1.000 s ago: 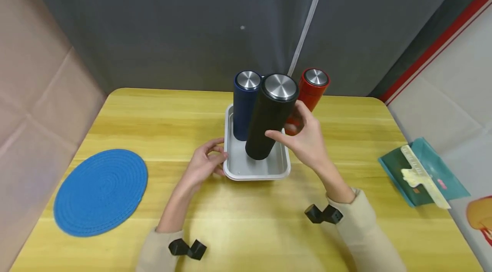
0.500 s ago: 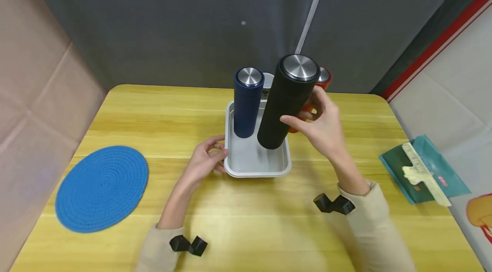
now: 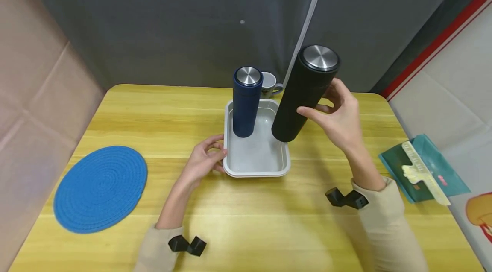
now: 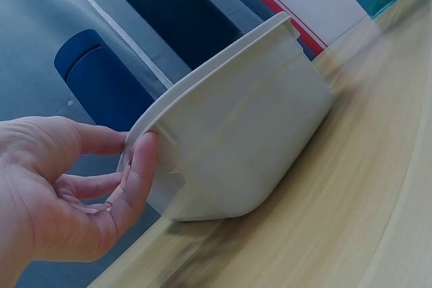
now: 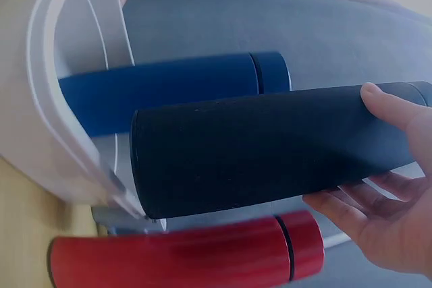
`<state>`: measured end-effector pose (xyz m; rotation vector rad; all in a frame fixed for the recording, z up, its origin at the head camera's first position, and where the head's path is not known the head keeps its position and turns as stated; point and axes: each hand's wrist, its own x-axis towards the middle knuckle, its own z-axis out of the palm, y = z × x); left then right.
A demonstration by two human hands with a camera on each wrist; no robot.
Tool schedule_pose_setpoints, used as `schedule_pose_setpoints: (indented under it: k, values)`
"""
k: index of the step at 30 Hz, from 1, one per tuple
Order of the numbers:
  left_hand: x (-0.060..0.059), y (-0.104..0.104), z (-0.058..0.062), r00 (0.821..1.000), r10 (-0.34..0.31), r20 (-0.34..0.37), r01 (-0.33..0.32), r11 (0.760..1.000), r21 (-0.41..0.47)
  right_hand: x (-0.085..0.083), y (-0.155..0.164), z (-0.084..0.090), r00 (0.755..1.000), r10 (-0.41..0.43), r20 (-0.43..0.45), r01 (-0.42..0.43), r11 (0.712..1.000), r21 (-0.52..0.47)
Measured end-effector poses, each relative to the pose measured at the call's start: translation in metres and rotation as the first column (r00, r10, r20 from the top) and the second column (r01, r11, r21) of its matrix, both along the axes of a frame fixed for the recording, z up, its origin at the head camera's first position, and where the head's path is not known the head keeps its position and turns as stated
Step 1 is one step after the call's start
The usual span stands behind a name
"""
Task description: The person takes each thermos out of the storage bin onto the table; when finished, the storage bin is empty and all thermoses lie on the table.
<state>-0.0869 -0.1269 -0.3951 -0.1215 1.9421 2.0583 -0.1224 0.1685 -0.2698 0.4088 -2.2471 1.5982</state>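
Observation:
My right hand grips a tall black thermos bottle with a silver lid, thumb on one side and fingers on the other. The bottle tilts, its base raised over the right rim of a light grey, deep rectangular container. Inside that container stands a dark blue thermos bottle. With thumb and finger, my left hand pinches the container's left rim. A red thermos bottle stands outside on the container's right; in the head view the black bottle hides it.
A cup with a handle stands behind the container. On the left of the wooden table lies a round blue woven mat. A teal pouch with a pale clip lies at the right edge. A grey curtain-like backdrop rises behind.
My right hand has lifted the black thermos bottle up and to the right, from inside the container to over its right rim. The cup has come into sight. My left hand stays put.

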Motion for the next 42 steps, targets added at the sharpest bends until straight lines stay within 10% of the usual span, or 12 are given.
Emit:
schedule_pose_setpoints:
  k: [42]
  values:
    - [0.006, -0.008, -0.006, 1.0, 0.005, 0.022, -0.005, 1.0, 0.005, -0.009, 0.078, -0.051, 0.973, -0.21, 0.091, 0.206, 0.977, 0.049]
